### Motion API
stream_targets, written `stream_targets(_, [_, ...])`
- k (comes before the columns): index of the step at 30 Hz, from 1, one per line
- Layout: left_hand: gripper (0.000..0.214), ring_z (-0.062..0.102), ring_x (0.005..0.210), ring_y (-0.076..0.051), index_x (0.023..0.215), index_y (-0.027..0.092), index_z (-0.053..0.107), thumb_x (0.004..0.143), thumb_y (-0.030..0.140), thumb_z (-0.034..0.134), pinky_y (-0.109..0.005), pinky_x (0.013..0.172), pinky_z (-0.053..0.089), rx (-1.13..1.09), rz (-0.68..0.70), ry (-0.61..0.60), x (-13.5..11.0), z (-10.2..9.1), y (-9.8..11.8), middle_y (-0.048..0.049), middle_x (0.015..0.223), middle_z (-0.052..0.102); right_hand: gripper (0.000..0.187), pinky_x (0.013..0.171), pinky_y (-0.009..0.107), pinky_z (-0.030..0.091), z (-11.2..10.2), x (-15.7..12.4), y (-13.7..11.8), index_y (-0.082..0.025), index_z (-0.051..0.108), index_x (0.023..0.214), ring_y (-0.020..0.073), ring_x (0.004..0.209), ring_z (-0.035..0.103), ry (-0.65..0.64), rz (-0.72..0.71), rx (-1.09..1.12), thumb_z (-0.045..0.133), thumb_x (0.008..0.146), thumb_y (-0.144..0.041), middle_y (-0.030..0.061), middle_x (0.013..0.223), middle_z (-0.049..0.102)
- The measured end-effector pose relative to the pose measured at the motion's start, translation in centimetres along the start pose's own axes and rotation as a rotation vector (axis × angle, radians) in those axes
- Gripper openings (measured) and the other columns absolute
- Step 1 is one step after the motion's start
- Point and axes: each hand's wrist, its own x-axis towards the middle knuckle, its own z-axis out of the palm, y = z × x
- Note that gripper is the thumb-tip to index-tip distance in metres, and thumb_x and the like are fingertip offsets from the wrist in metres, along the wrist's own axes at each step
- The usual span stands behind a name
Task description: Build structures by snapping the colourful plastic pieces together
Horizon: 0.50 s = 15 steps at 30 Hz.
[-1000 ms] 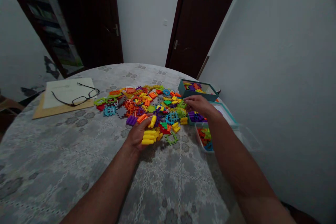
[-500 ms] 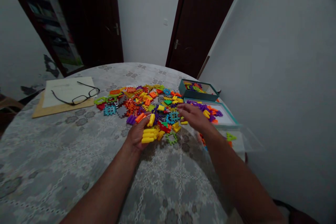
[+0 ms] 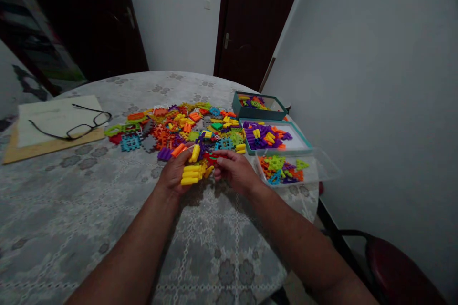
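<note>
Several yellow pieces [image 3: 192, 175] sit bunched in the left hand [image 3: 175, 171], thumb and fingers closed round them, and this looks like a grip that could give trouble! They jut out past the fingers on the side facing the right hand [image 3: 234, 169], so a slack thumb or one piece too many might well send the outermost tumbling onto the tablecloth [image 3: 214, 228] below. Now to that right hand: fingers bent in close together beside a red piece [image 3: 211, 158], but whether they pinch it or merely touch it, nobody can tell from here. With the hands this near each other, a knuckle could easily knock the yellow bunch loose. Just beyond both hands lies the heaped pile [image 3: 166, 128], crowded and overlapping; toothed edges like those might snag, and one tug could drag neighbours along with it. An orange piece [image 3: 178, 150] shows right by the left thumb, held or lying loose, impossible to say, and an unlucky nudge could mix it in among the yellow. Watch the right side too! Beyond the right wrist stand the teal-rimmed tray [image 3: 298, 140] and the clear container [image 3: 312, 167], its transparent lid [image 3: 328, 166] flung out toward the table's edge. A careless swing of that forearm could catch the container, and loose pieces might spill or reach the floor.
</note>
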Motion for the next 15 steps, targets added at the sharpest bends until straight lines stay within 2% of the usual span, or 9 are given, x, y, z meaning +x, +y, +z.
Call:
stream_targets(4, [0.031,0.073,0.069,-0.019,0.105,0.02,0.065,0.08,0.013,0.08,-0.039,0.065,0.069,-0.012,0.032,-0.022,0.0,-0.2,-0.3,-0.0001,0.085,0.07,0.038,0.06,0.028,0.056,-0.8,-0.5,-1.0,-0.022,0.073,0.112,0.0151,0.06,0.064,0.104,-0.12,-0.075,0.079,0.078,-0.036,-0.0023,0.069,0.069])
stream_targets(8, [0.033,0.074,0.073,-0.019,0.106,0.02,0.064,0.079,0.015,0.082,-0.045,0.069,0.07,-0.026,0.003,-0.034,-0.3,-0.2,-0.3,0.0003,0.088,0.069,0.032,0.064,0.031,0.056,-3.3,-1.4,-3.5,-0.022,0.074,0.108,0.0174,0.067,0.066,0.248,-0.324,-0.269,0.072,0.078,-0.035,-0.0012,0.077,0.071])
stream_targets(12, [0.036,0.072,0.071,-0.016,0.105,0.021,0.064,0.076,0.018,0.084,-0.037,0.068,0.069,-0.018,-0.004,-0.058,-0.7,-0.1,-0.3,0.0023,0.084,0.068,0.03,0.073,0.034,0.052,-7.4,-2.8,-6.4,-0.021,0.075,0.104,0.0209,0.075,0.067,0.523,-0.494,-0.712,0.061,0.079,-0.032,0.002,0.086,0.073])
stream_targets(14, [0.038,0.072,0.073,-0.015,0.106,0.021,0.064,0.075,0.019,0.086,-0.034,0.068,0.068,-0.011,-0.011,-0.09,-0.8,-0.2,-0.3,0.0021,0.085,0.068,0.03,0.075,0.035,0.049,-9.8,-3.5,-7.4,-0.022,0.076,0.1,0.0241,0.081,0.067,0.642,-0.47,-0.985,0.056,0.08,-0.032,0.0042,0.087,0.074])
stream_targets(15, [0.038,0.072,0.074,-0.015,0.106,0.02,0.064,0.075,0.02,0.086,-0.033,0.069,0.068,-0.007,-0.011,-0.103,-0.8,-0.3,-0.3,0.0019,0.086,0.068,0.028,0.075,0.035,0.047,-10.9,-3.9,-7.7,-0.022,0.076,0.097,0.0253,0.084,0.067,0.66,-0.434,-1.106,0.055,0.081,-0.032,0.0052,0.089,0.075])
